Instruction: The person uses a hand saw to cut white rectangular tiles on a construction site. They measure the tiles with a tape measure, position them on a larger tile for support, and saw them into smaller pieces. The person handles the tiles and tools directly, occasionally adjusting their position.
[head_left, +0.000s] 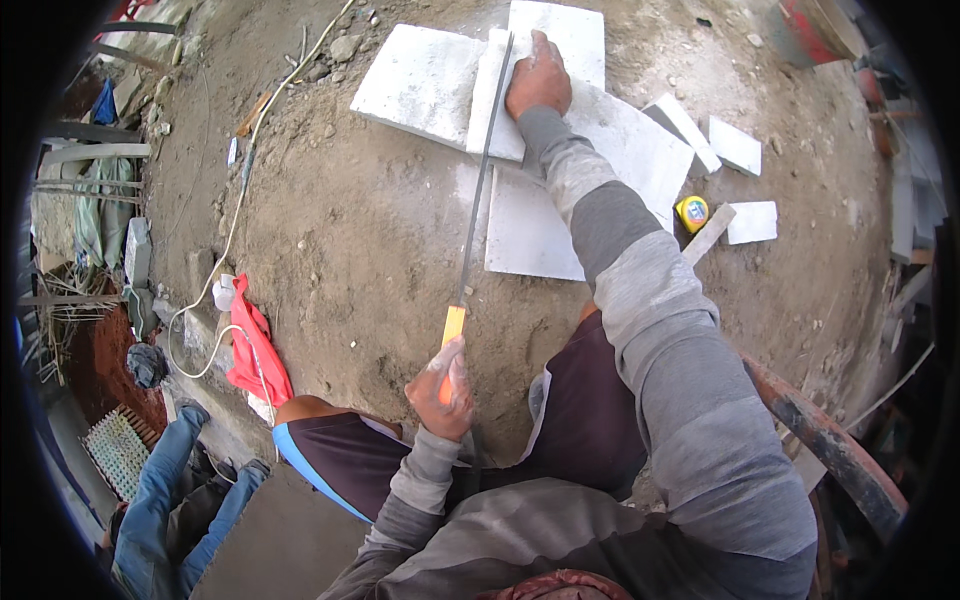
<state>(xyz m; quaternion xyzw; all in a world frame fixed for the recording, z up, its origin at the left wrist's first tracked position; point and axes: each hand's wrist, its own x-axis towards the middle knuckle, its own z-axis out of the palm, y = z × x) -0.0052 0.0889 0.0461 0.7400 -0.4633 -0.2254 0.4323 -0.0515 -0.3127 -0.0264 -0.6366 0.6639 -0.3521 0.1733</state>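
My left hand (442, 390) is wrapped round the yellow-orange handle of a hand saw (455, 322). The saw's long thin blade points away from me, and its far part lies along a narrow white block (487, 125). My right hand (540, 78) presses down with bent fingers just right of the blade, gripping the white block there; its fingertips are partly hidden. Left of the blade a broad white block (415, 80) lies tilted on the ground. More white slabs (535, 225) lie under and beside my right forearm.
A yellow tape measure (691, 213) lies right of the slabs, near white offcuts (735, 145). A pale cable (240, 190) runs down the left past a red cloth (255, 345). Another person's jeans-clad legs (160, 490) show at lower left. A bucket (815, 30) stands far right.
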